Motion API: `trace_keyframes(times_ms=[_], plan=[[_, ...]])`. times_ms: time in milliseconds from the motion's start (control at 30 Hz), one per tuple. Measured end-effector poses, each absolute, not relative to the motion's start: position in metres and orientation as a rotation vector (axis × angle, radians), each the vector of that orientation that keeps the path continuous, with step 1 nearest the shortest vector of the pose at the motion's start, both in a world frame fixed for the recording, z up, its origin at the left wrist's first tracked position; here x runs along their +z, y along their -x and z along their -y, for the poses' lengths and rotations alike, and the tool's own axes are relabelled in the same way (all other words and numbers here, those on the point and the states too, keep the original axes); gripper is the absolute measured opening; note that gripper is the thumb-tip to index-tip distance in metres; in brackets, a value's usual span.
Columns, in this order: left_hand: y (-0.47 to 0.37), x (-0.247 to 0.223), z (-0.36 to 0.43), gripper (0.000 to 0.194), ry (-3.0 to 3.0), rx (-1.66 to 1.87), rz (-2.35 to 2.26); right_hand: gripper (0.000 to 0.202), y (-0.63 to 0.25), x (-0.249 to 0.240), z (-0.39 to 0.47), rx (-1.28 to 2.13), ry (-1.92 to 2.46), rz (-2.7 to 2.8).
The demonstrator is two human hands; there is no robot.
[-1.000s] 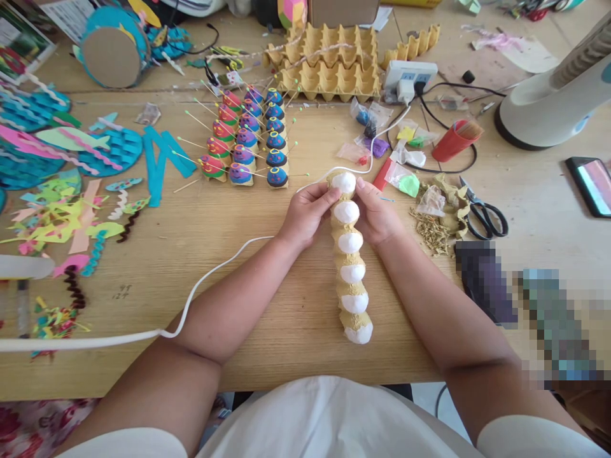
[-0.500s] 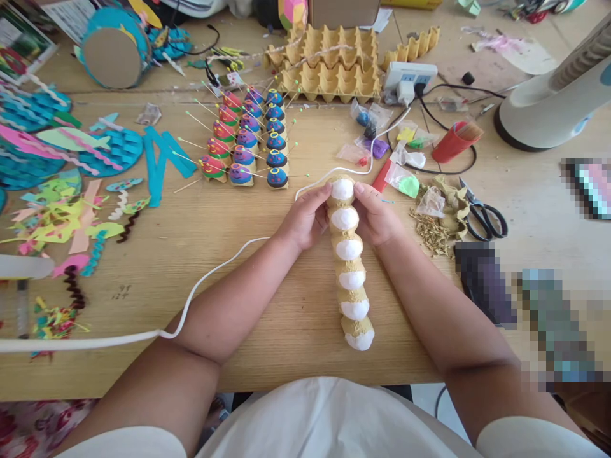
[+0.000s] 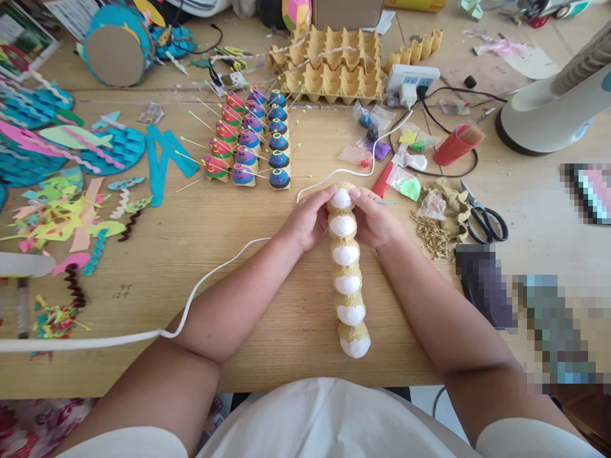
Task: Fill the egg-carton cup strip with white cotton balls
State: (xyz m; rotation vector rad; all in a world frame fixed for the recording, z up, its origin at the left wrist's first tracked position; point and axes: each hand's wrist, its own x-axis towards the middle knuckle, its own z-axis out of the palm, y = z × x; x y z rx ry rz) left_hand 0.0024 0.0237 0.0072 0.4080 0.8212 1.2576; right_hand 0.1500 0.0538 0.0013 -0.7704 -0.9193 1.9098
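A strip of egg carton cups (image 3: 350,269), tan with white clay on each bump, points lengthwise toward me above the table. My left hand (image 3: 310,218) grips its far end from the left, thumb near the top bump. From the right, my right hand (image 3: 377,217) pinches the same end. The fingers below the strip are partly hidden. Beyond my hands stand three rows of painted egg carton caterpillars: a red and green one (image 3: 221,147), a purple one (image 3: 248,138) and a blue one (image 3: 279,143), with thin pins sticking out.
Behind are egg trays (image 3: 331,63) and a power strip (image 3: 412,81) with cords. On the right lie clay packets (image 3: 409,187), a red cup (image 3: 453,145) and black scissors (image 3: 485,219). Paper scraps (image 3: 62,216) cover the left. A white cable (image 3: 205,280) crosses the table and my left arm.
The near end of the egg carton strip has swung slightly left and toward me. Both hands keep their hold on its far end. The whole view has shifted a little.
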Motion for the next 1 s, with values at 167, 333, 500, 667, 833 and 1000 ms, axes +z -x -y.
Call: trace_keyframes(times_ms=[167, 333, 500, 667, 833, 1000], plan=[[-0.0023, 0.0050, -0.0231, 0.022, -0.441, 1.245, -0.816, 0.047, -0.1481, 0.0039, -0.0532, 1.931, 0.824, 0.932], [-0.0043, 0.0028, -0.0224, 0.034, -0.503, 1.277, -0.725, 0.049, -0.1471, 0.0043, -0.0525, 1.866, 0.836, 0.914], [-0.0071, 0.0046, -0.0197, 0.028, -0.502, 1.287, -0.842, 0.050, -0.1473, 0.0055, -0.0521, 1.792, 0.838, 0.919], [-0.0077, 0.0062, -0.0181, 0.029, -0.499, 1.308, -0.886, 0.051, -0.1468, 0.0015, -0.0510, 1.809, 0.786, 0.896], [-0.0082, 0.0047, -0.0174, 0.035, -0.477, 1.313, -0.929, 0.048, -0.1455, -0.0027, -0.0506, 1.832, 0.781, 0.886], [-0.0101, 0.0081, -0.0169, 0.038, -0.601, 1.327, -0.760, 0.048, -0.1468, -0.0024, -0.0512, 1.839, 0.757, 0.890]])
